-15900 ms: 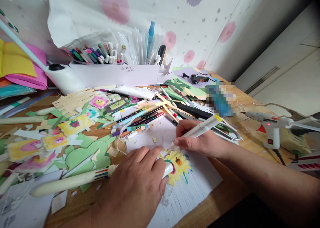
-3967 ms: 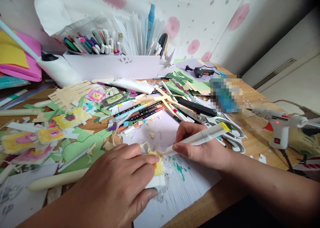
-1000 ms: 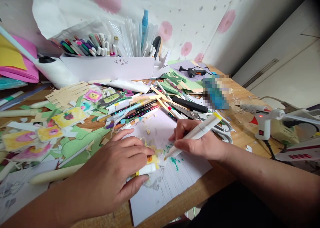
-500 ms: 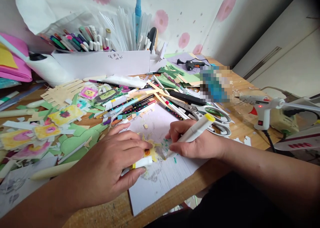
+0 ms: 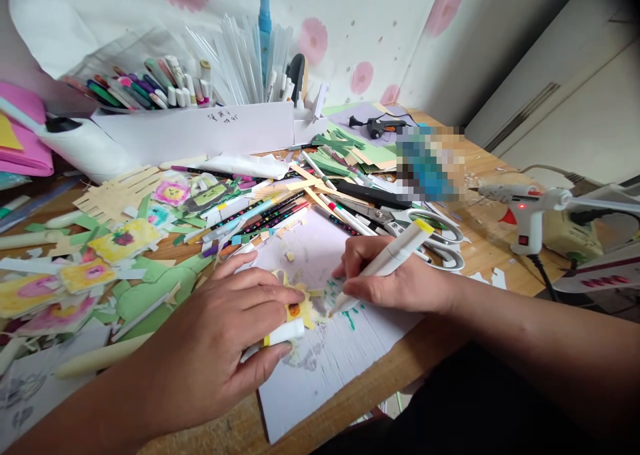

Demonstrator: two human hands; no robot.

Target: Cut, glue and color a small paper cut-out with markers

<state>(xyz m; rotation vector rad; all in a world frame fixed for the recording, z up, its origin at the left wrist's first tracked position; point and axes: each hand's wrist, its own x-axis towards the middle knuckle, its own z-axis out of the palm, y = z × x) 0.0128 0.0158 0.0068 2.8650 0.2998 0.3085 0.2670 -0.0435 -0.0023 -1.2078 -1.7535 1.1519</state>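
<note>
Okay, left hand [image 5: 215, 335] half-curled, holding cap [image 5: 289, 331], resting on cutout [image 5: 307, 314]; right hand [image 5: 387, 278] pinches marker [image 5: 397, 250] at cutout's 3 o'clock. I'd go light.

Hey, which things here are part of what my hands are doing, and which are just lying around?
Seem part of the job:
- white marker, in your right hand
- white cap, in your left hand
- yellow cut-out
- white sheet beneath

Apparently just lying about:
- scissors
- white glue gun
- black glue gun
- boxed markers
</note>
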